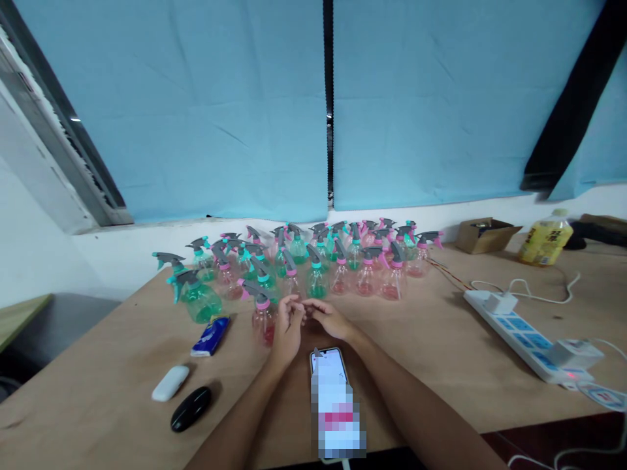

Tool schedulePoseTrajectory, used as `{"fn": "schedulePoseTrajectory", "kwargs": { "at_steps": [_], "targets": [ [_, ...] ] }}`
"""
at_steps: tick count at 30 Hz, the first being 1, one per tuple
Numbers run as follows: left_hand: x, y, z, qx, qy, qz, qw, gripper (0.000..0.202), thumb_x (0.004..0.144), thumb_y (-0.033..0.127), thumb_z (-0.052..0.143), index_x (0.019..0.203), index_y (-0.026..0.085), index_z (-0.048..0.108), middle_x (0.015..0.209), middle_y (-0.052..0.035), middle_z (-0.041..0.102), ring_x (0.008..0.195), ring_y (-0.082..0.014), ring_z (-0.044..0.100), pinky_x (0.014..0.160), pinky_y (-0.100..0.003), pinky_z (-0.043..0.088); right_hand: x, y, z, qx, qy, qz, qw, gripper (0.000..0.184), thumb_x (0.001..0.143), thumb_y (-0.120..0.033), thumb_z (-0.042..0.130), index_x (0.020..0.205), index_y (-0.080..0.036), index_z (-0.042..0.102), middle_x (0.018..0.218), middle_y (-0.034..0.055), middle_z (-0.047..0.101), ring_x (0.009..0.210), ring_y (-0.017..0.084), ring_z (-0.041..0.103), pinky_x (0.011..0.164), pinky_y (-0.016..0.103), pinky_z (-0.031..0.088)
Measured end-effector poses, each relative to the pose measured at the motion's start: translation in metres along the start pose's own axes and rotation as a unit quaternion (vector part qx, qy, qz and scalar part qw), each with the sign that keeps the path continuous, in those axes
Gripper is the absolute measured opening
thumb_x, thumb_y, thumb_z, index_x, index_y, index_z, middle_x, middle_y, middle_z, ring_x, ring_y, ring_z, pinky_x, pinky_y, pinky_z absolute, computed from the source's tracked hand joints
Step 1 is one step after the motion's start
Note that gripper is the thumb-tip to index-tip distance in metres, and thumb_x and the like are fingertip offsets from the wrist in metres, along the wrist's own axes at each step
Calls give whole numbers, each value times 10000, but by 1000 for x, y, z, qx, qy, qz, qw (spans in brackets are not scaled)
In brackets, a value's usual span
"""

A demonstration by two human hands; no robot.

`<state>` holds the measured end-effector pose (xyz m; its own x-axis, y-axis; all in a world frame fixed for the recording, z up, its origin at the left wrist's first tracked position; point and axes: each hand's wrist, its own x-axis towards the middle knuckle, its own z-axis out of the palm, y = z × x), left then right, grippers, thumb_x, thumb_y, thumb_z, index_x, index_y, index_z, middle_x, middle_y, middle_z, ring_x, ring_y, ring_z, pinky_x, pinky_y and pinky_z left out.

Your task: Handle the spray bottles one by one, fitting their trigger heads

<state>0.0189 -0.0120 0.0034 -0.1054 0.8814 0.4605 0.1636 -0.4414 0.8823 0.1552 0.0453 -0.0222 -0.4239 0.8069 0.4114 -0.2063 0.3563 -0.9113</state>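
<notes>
My left hand and my right hand meet over the middle of the table, their fingertips close together. The fingers of both are loosely bent and apart, and no object shows in them. Just left of my left hand stands a clear pink spray bottle with a grey and pink trigger head. Behind my hands are several more spray bottles in pink and green, among them a green one and a pink one. Below the hands, between my forearms, a lit phone lies flat, its screen partly blurred.
On the left lie a blue packet, a white case and a black oval case. To the right are a power strip with plugs and cables, a cardboard box and a yellow-labelled drink bottle. Blue curtains hang behind.
</notes>
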Motion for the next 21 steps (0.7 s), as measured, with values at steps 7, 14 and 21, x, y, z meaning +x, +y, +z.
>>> {"fn": "schedulePoseTrajectory", "kwargs": {
  "at_steps": [7,14,21],
  "targets": [
    [15,-13,-14,-19,167,-20,986,316,914,406,524,1172,261,414,861,19,560,737,-129,589,726,-266,502,2,7,-11,22,49,53,997,308,854,-419,599,1106,-258,671,1121,45,688,1057,230,652,785,355,551],
    [32,-31,-38,21,222,14,975,363,887,348,552,1205,263,399,915,-5,548,827,-152,610,799,-299,515,3,11,-14,25,97,51,994,260,840,-416,588,1011,-244,681,1071,46,687,956,223,700,685,313,557],
    [36,-27,-46,127,238,98,958,481,844,364,635,1255,233,422,1199,-102,526,1150,-225,548,1038,-413,445,4,10,-19,24,156,62,985,258,802,-429,611,966,-243,686,1086,57,683,1011,234,667,695,328,569]
  ]
}}
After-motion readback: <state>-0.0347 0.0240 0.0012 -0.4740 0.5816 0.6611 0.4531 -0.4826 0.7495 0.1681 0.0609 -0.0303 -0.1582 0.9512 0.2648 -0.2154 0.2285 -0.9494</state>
